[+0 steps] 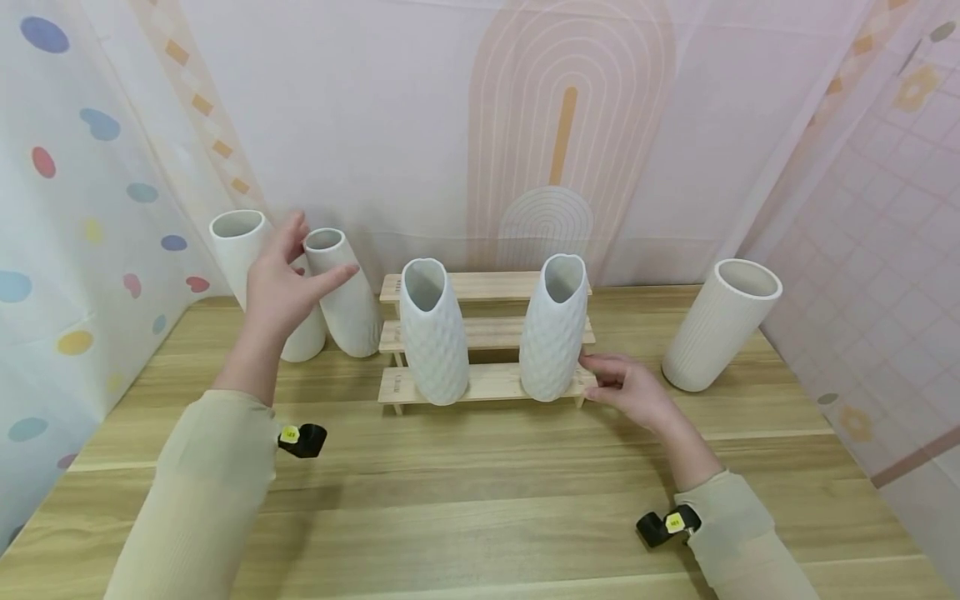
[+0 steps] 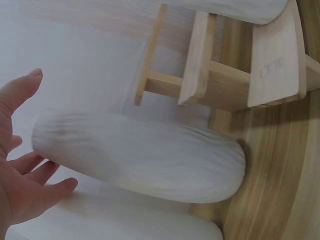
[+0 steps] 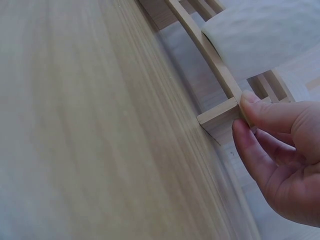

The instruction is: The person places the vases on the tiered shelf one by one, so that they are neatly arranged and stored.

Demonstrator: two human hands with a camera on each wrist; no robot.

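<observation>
My left hand (image 1: 279, 287) is at the upper part of a slim white vase (image 1: 351, 304), thumb and fingers spread wide apart. In the left wrist view, the fingertips (image 2: 40, 167) lie close to that vase's rim end; whether they touch it I cannot tell. A wider white vase (image 1: 303, 337) stands just left of it, partly hidden by the hand. My right hand (image 1: 630, 392) pinches the right end of the lowest board of a three-step wooden stand (image 1: 491, 382) between thumb and fingers. Two textured white vases, one left (image 1: 435, 354) and one right (image 1: 553, 346), stand upright on that board.
A ribbed white cylindrical vase (image 1: 720, 325) stands at the right of the wooden table (image 1: 480, 500). Behind the stand hangs a patterned curtain (image 1: 375, 125), with a dotted cloth (image 1: 75, 250) on the left side and a checked one (image 1: 885, 208) on the right.
</observation>
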